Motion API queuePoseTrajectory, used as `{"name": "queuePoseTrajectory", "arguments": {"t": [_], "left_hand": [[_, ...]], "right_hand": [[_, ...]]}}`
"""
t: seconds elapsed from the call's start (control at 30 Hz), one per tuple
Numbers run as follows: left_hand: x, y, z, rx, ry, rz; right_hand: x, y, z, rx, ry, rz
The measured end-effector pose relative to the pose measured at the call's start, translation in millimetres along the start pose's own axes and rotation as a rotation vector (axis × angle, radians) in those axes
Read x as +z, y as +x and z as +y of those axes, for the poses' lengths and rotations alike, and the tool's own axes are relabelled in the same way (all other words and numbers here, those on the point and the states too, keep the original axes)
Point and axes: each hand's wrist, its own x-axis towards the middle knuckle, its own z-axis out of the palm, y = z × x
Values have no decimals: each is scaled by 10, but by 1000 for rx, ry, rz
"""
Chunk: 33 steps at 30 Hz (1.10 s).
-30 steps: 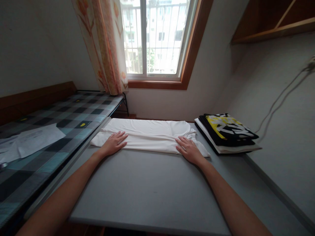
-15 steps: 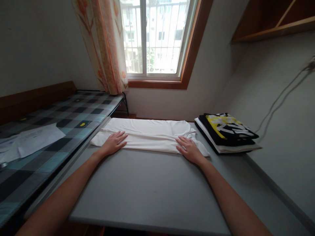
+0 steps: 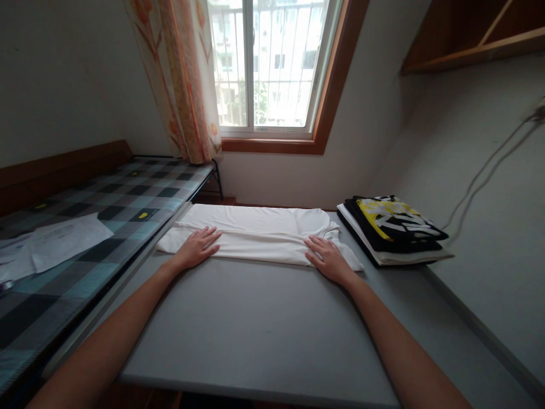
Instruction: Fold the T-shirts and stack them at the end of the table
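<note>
A white shirt [image 3: 259,233] lies folded lengthwise into a long strip across the far part of the grey table [image 3: 255,324]. Flat on its left end rests my left hand [image 3: 196,248], palm down with the fingers spread. My right hand [image 3: 327,258] presses on the near side toward the right end, fingers apart and also flat. Neither hand grips the cloth. What looks like a sleeve sticks out past the right hand, and small creases run along the middle of the fabric.
At the table's right stands a stack of folded clothes [image 3: 394,227], black, white and yellow. To the left is a bed with a checked mattress [image 3: 85,204], papers [image 3: 63,241] lying on it. A wooden shelf [image 3: 477,57] juts from the upper right wall; a cable [image 3: 485,162] hangs below.
</note>
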Motion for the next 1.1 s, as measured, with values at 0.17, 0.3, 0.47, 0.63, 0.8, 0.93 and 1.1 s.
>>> {"name": "queuePoseTrajectory", "arguments": {"t": [0.17,0.3,0.47,0.63,0.8,0.93,1.1], "left_hand": [[8,2,-9,1,-2,0],[3,3,-5,-1,2,-9],[14,4,-13,4,2,3],[6,3,-4,-2,2,-2],[-14,3,15,-10,5,-17],[-18,6,17,-13,5,-29],[-12,5,8,-11,4,-29]], "right_hand": [[6,-1,7,1,4,-3],[1,-1,8,1,6,-12],[2,1,14,-10,-6,6],[11,-2,16,-13,-2,20],[6,-1,12,-9,2,12],[-2,1,10,-1,6,-1],[-3,1,8,2,10,-9]]}}
